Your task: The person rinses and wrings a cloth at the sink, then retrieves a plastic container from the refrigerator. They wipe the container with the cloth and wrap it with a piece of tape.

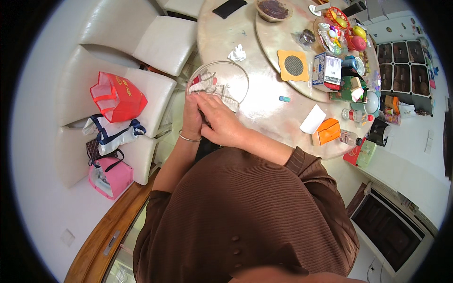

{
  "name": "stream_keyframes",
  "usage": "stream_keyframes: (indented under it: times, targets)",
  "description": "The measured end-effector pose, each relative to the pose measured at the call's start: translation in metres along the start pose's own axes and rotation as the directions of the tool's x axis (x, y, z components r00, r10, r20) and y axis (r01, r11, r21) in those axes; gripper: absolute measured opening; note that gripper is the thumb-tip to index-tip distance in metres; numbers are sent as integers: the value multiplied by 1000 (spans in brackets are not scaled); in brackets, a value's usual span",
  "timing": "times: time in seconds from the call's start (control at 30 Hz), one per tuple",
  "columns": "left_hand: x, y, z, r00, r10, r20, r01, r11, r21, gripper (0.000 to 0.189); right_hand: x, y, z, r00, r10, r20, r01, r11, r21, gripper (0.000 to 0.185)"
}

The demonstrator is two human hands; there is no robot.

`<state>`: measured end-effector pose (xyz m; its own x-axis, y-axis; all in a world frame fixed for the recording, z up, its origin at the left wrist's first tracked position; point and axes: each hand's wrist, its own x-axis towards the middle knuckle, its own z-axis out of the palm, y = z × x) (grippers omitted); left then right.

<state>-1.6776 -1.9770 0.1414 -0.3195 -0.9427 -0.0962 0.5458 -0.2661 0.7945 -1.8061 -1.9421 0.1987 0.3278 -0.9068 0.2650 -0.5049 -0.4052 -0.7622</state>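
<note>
My left hand [191, 118], with a metal bangle at the wrist, and my right hand [221, 120] meet at the table's near edge. The right palm lies partly across the left hand, and whatever may be between them is hidden. Just beyond the fingertips is a checked, pale cloth [223, 92] with red patches at its left end. It lies within the outline of a round clear glass lid or bowl [247, 80]; which of the two, I cannot tell. A crumpled white tissue [237, 53] rests beyond the glass rim.
The round table [258, 134] carries a raised turntable [272, 42] with an orange-framed trivet [293, 65], boxes and a fruit basket. A small teal item [284, 99], an orange tissue pack [326, 131] and bottles [350, 137] lie rightward. White chairs [150, 83] hold a red bag [120, 97] and others.
</note>
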Motion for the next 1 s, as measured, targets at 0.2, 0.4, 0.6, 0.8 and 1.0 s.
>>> stream_keyframes:
  times: [0.2, 0.4, 0.6, 0.8, 1.0]
  targets:
    - [13, 10, -8, 987, 152, -58, -150, 988, 33, 100, 0, 13, -7, 985, -106, 133, 134, 966, -220, 56]
    - [18, 14, -9, 986, 153, -67, -151, 988, 27, 102, 9, 25, -38, 967, 38, 254, 125, 794, -595, 35]
    - [24, 6, 7, 980, 187, -64, -179, 977, 114, 101, 30, 33, -31, 989, 149, -2, -134, 885, -445, 40]
    - [25, 3, 11, 983, 182, -11, -179, 978, 103, 97, 28, 45, -17, 939, 343, 21, -341, 921, 188, 34]
    - [26, 0, 11, 988, 153, -30, -153, 988, 9, 99, 27, 34, -19, 877, 444, 181, -465, 694, 550, 26]
